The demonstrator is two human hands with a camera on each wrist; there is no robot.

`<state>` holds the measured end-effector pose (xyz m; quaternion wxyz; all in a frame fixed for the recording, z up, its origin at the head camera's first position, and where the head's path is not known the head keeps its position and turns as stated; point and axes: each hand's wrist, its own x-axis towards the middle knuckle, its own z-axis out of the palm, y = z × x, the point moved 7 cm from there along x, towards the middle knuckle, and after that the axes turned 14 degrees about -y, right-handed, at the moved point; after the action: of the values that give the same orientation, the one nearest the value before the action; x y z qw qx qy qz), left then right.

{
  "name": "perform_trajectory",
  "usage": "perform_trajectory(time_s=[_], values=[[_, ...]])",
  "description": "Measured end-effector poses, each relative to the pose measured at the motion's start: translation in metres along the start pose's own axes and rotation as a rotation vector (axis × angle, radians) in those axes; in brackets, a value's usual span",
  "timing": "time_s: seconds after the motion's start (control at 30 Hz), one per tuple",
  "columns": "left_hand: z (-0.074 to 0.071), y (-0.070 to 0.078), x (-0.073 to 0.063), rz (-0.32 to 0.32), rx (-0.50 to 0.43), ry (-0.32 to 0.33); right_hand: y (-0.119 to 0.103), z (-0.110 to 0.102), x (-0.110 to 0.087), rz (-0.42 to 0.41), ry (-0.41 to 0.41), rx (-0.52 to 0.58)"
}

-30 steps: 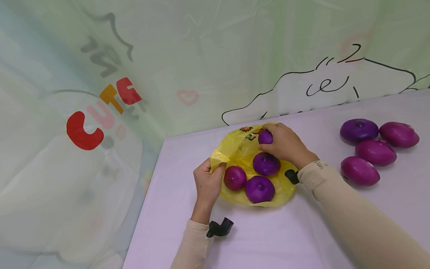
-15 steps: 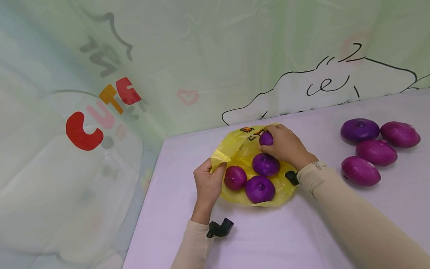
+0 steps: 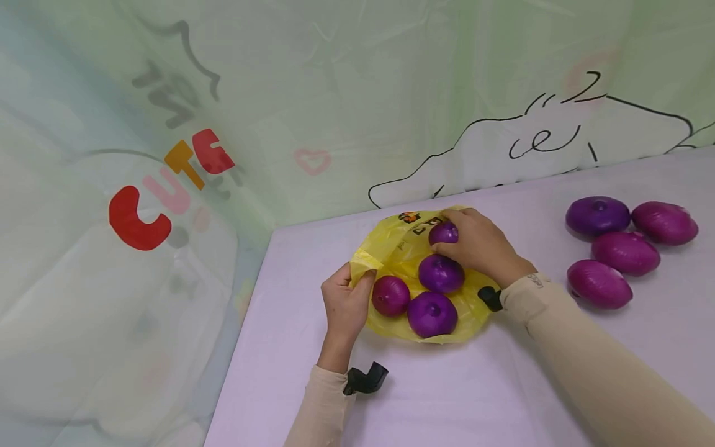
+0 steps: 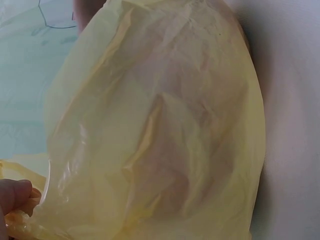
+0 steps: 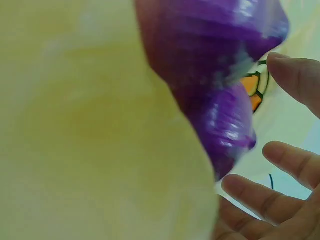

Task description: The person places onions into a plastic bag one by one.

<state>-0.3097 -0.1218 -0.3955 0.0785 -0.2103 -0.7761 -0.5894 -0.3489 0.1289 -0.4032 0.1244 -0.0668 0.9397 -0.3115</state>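
Observation:
In the head view a yellow plastic bag lies spread open on the table. My left hand pinches its left rim, and the left wrist view has the bag's side filling most of it. Several shiny purple onions sit in the bag, among them a reddish one and a darker one. At the bag's far side, my right hand is around the back onion. The right wrist view shows that hand's fingers spread, apart from the onion.
Several more purple onions stand grouped at the right of the table, a dark one behind and a pinker one in front. A printed curtain hangs behind the table's back edge.
My right hand has loosened from the back onion and shifted slightly to the right, so more of the onion shows. My left hand keeps its hold on the bag's rim.

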Motion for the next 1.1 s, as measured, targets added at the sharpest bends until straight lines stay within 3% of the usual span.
perform_trajectory(time_s=[0.43,0.67,0.9,1.1], values=[[0.002,0.005,-0.004,-0.016,0.016,0.003,0.017,-0.027,-0.054,-0.013,0.078,0.016],[0.002,0.005,-0.006,-0.024,0.032,0.001,0.044,-0.042,-0.086,0.042,0.101,0.020],[0.001,0.005,-0.008,-0.027,0.037,0.006,0.081,-0.050,-0.117,0.139,0.066,0.031],[0.003,0.007,-0.007,-0.015,0.037,0.003,0.104,-0.051,-0.141,0.153,0.130,0.006]])
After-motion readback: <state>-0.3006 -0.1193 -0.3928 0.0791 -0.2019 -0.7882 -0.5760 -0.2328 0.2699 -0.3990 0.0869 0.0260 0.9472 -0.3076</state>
